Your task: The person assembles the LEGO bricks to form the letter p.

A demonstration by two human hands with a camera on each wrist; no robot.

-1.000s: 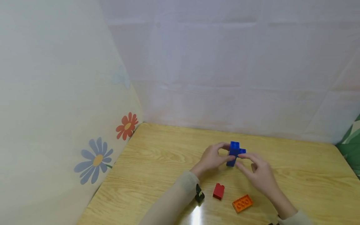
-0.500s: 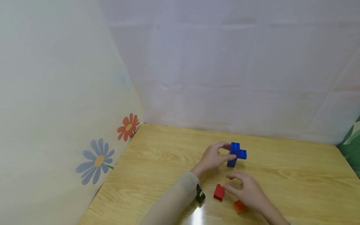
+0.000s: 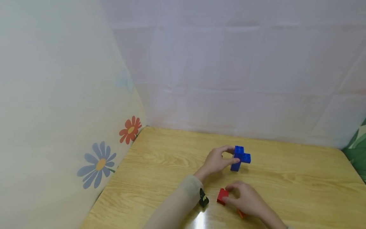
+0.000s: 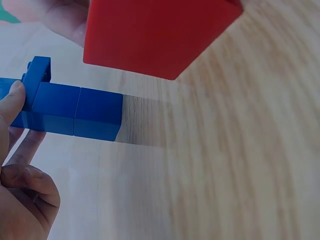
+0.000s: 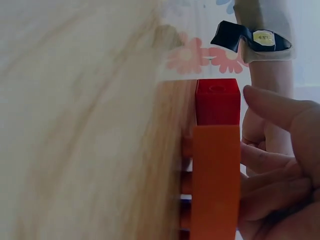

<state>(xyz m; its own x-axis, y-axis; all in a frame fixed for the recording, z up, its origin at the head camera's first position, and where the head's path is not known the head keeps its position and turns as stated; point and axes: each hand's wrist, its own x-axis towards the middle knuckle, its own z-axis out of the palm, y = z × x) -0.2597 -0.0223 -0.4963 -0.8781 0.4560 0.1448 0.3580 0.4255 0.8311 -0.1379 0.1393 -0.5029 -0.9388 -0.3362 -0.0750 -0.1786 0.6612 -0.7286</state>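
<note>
My left hand grips a build of blue toy bricks, thumb on the near side and fingers behind. The blue build stands as a column with one brick jutting to the right near its top. Below it on the table lies a red brick. My right hand reaches round the red brick, thumb at its near corner and forefinger at its far side. In the right wrist view a small gap shows between thumb and red brick. An orange brick lies beneath the right hand, mostly hidden in the head view.
A wooden table carries everything. Behind it hangs a pale cloth, and a flowered wall borders the left. The left wrist wears a black device, close to the red brick.
My right hand has left the blue build and come down toward me to the red brick, covering most of the orange brick. The left hand holds the blue build nearly still.
</note>
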